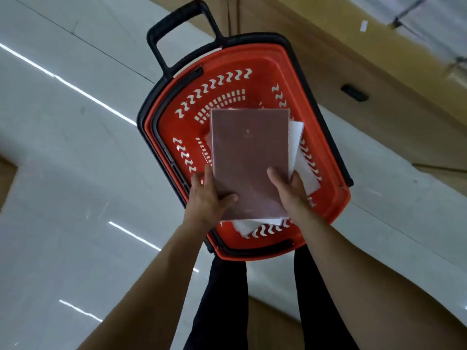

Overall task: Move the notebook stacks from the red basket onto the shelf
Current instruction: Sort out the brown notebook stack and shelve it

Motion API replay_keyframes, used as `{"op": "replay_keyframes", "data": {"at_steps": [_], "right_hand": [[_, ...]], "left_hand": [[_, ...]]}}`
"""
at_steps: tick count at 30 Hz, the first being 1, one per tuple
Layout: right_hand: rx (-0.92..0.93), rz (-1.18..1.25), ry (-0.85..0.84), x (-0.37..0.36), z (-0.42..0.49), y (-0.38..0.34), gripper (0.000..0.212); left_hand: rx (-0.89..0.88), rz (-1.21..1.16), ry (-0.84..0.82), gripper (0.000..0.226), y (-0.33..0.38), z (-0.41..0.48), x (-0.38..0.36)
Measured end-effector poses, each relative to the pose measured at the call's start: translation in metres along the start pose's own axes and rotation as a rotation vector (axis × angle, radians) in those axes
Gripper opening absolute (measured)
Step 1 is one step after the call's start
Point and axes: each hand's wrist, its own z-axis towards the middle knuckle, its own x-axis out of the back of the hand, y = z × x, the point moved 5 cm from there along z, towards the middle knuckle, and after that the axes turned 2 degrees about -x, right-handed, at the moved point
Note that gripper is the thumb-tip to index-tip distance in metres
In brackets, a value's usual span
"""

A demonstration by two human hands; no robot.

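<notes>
A glossy white floor [63,173] spreads out to the left of the grip and below it. Bright streaks of reflected light [75,89] run slantwise across it, well to the left of the grip, with shorter ones [134,236] lower down on the same side. A thin dark seam [75,36] crosses the tiles far up and to the left. Beyond the grip and to its right stands a broad brown panel [328,59], cardboard or wood, I cannot tell which. A small black slot [354,92] sits in it, and a little white tag [363,25] lies higher up. A brown patch [6,183] shows at the far left edge, level with the grip.
</notes>
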Motion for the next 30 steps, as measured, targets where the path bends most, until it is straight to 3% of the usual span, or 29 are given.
{"op": "replay_keyframes", "data": {"at_steps": [3,9,13,18,23,30], "right_hand": [[-0.001,0.003,-0.003,0.001,0.003,0.0,0.062],[-0.04,-0.007,-0.039,0.005,0.013,0.006,0.058],[-0.036,0.04,-0.086,0.003,0.011,0.014,0.062],[0.05,-0.023,-0.068,0.002,0.01,0.016,0.067],[0.119,-0.133,0.056,-0.002,-0.006,0.007,0.067],[0.212,-0.225,0.049,0.017,-0.084,-0.046,0.072]], "left_hand": [[-0.022,-0.011,-0.115,0.103,0.003,0.008,-0.009],[0.092,-0.308,-0.038,0.058,0.009,0.017,-0.001],[0.155,-0.351,-0.019,0.083,0.012,0.026,-0.015],[0.143,-0.284,-0.008,0.093,0.004,0.03,-0.018],[0.088,-0.291,0.018,0.073,0.012,0.022,-0.009],[0.054,-0.411,0.08,0.062,0.037,-0.054,0.037]]}}
